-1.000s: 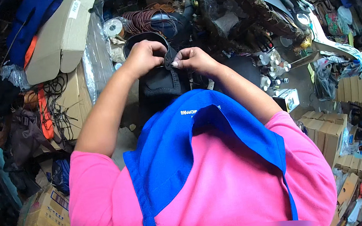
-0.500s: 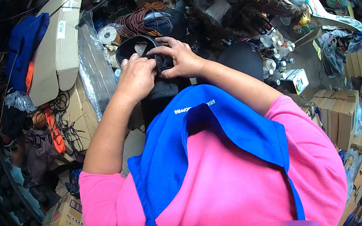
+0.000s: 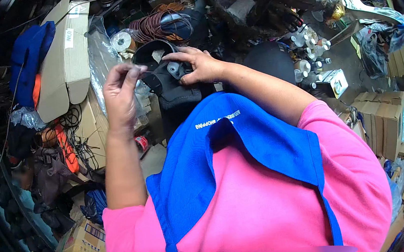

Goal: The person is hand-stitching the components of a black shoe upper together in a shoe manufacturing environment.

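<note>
Black shoe (image 3: 168, 77) sits just above your chest line, upper centre of the view, mouth open toward the top, held against a dark surface among clutter.

Right hand (image 3: 199, 66): forearm comes up from your pink sleeve on the right and angles left. Palm is down on the shoe's right side, fingers spread over its collar and over a small grey fitting (image 3: 174, 69) on the upper. Grip is a loose, wide clasp pinning the shoe; thumb is under the hand, not clear.

Left hand (image 3: 120, 93): forearm rises almost straight up from your left shoulder. Hand is raised just left of the shoe, back toward the camera. Thumb and forefinger are pinched together at the tip, narrow. What sits in the pinch is too small to make out; I cannot tell whether it is a thread or nothing.

Around:
- Folded cardboard box (image 3: 65, 57) lies left of your left hand, with blue cloth (image 3: 31, 51) beyond it.
- Clear plastic wrap (image 3: 103, 57) lies between box and shoe.
- Coil of reddish-brown cord (image 3: 149, 26) and a tape roll (image 3: 122, 41) sit just above the shoe.
- Small white bottles (image 3: 308, 50) stand well to the right.
- Stacked cardboard boxes (image 3: 382, 119) line the right edge.

Your blue apron (image 3: 245, 146) covers the lower part of the shoe from view.
</note>
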A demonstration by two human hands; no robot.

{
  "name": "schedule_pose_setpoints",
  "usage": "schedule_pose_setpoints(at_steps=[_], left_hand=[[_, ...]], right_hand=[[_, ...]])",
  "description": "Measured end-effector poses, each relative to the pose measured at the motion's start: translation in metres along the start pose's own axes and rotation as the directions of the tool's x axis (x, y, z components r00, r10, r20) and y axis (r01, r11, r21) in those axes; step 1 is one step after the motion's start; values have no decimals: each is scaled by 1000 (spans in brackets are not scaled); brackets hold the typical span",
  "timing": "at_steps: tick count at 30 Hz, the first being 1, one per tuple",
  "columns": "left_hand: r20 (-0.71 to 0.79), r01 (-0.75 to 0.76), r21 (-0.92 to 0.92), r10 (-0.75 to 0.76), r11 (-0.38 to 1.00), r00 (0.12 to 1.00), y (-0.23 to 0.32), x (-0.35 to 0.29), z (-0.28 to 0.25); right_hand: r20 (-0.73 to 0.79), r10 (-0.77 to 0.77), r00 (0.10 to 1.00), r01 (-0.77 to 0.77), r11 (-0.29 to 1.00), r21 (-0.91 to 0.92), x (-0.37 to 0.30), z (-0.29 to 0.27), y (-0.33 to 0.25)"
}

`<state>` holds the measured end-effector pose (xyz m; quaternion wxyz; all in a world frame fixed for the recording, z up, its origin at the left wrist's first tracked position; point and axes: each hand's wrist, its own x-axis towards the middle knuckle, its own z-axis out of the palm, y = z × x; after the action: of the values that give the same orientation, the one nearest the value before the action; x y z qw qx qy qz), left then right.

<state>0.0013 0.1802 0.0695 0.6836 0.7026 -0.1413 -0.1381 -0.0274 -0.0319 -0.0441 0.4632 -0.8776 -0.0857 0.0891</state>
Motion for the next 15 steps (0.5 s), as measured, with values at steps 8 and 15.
schedule_pose_setpoints(at_steps=[8, 15], left_hand=[[290, 89, -763, 216, 641, 932, -28, 20, -71], [-227, -143, 627, 355, 766, 907, -43, 22, -55]], right_hand=[[17, 12, 1000, -12, 1000, 10, -1, -2, -7], [-126, -34, 992, 39, 998, 41, -16, -7, -17]])
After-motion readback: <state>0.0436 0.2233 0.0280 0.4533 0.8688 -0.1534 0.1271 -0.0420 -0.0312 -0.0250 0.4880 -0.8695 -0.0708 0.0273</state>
